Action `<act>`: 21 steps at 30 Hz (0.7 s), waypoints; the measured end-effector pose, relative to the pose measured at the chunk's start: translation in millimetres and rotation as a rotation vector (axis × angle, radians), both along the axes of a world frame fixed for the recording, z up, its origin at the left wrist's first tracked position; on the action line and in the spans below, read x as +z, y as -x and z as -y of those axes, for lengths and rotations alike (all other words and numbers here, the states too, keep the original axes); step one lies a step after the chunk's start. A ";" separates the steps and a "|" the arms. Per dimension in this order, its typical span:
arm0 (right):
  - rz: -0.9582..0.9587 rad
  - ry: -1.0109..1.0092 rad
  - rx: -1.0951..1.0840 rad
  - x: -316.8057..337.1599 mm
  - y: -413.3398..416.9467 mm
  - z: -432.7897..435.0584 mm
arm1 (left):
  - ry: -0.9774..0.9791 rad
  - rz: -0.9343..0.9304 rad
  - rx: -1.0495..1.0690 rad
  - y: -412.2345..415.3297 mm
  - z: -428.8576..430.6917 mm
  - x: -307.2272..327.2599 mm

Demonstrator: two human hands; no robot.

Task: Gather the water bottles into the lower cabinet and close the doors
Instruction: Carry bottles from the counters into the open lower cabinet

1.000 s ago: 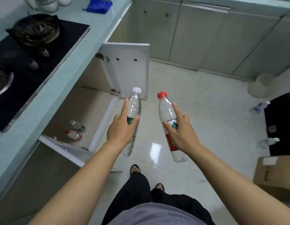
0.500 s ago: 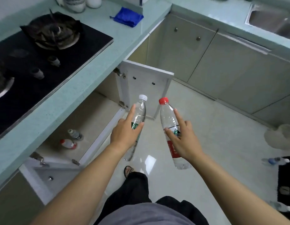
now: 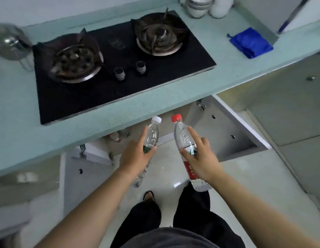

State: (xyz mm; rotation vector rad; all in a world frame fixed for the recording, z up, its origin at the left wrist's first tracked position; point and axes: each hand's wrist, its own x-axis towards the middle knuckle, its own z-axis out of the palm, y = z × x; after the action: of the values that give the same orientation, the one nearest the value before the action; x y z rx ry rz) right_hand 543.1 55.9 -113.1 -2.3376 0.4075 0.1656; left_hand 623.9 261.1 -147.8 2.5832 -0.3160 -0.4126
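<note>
My left hand (image 3: 136, 155) grips a clear white-capped water bottle (image 3: 152, 134) around its middle. My right hand (image 3: 200, 158) holds a clear red-capped water bottle (image 3: 182, 135) with a red label. Both bottles point cap-first at the lower cabinet (image 3: 175, 122) under the counter, just in front of its opening. Its two doors stand open: the left door (image 3: 80, 178) and the right door (image 3: 227, 133). Two small bottles (image 3: 118, 136) lie inside the cabinet, mostly hidden by the counter edge.
A pale green counter (image 3: 173, 102) overhangs the cabinet and carries a black two-burner gas hob (image 3: 120, 63). A blue cloth (image 3: 250, 42) lies at the counter's right, a metal kettle (image 3: 10, 42) at its left, white bowls (image 3: 198, 6) at the back. My legs stand on the glossy tiled floor (image 3: 170, 169).
My view has swung left so I now face the hob and the open cabinet squarely. Both hands still hold their bottles and have come closer to the cabinet opening.
</note>
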 end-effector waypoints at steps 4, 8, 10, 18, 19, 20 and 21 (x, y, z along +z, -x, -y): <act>-0.091 -0.050 0.252 -26.4 -37.6 17.6 | -0.102 -0.069 0.180 1.5 1.3 -19.0; -0.158 -0.039 0.438 -69.5 -65.8 32.1 | -0.144 -0.104 0.263 -0.3 3.5 -60.1; -0.194 -0.018 0.469 -97.1 -79.5 33.7 | -0.129 -0.138 0.289 -5.4 0.9 -87.1; -0.198 0.060 0.568 -247.2 -129.4 22.3 | -0.226 -0.178 0.296 -52.4 -18.6 -219.1; -0.184 0.063 0.580 -267.6 -136.7 19.3 | -0.226 -0.177 0.295 -59.8 -21.8 -238.4; -0.163 0.055 0.582 -287.1 -142.4 16.6 | -0.211 -0.166 0.291 -66.0 -23.8 -257.0; -0.126 0.038 0.580 -307.7 -148.0 14.1 | -0.205 -0.143 0.286 -72.4 -24.9 -274.5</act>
State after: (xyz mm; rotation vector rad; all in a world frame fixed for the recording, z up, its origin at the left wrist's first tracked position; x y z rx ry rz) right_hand 691.1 41.8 -420.8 -2.4310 -0.2229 0.5863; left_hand 696.3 286.0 -422.4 2.7236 0.1537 -0.5439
